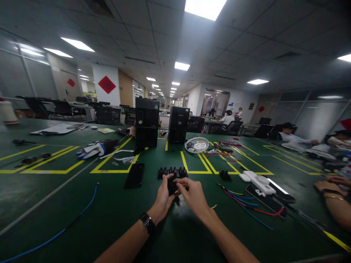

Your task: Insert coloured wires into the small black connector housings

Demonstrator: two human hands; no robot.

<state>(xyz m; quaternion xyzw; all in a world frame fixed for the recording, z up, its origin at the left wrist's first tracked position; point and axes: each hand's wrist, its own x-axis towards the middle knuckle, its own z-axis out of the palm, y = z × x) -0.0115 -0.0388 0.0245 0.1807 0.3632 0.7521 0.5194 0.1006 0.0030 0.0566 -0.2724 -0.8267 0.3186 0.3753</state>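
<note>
My left hand (162, 199) is closed around a small black block-shaped part (172, 185), whose exact kind I cannot make out. The fingertips of my right hand (194, 197) are pinched at the right side of that part, and a tiny brass-coloured spot shows between them. Just beyond my hands stands a row of black blocks (172, 171) with upright studs. Another small black piece (225, 175) lies to the right. Short blue, red and yellow wires (241, 199) are spread on the green table right of my right hand.
A black phone (135, 175) lies left of my hands. Two black computer towers (147, 122) stand at the back, with a white basket (196, 145) and loose wires (227, 149) beside them. White devices (259, 182) and another person's hands (333, 190) are at right; a blue cable (65, 228) curves left.
</note>
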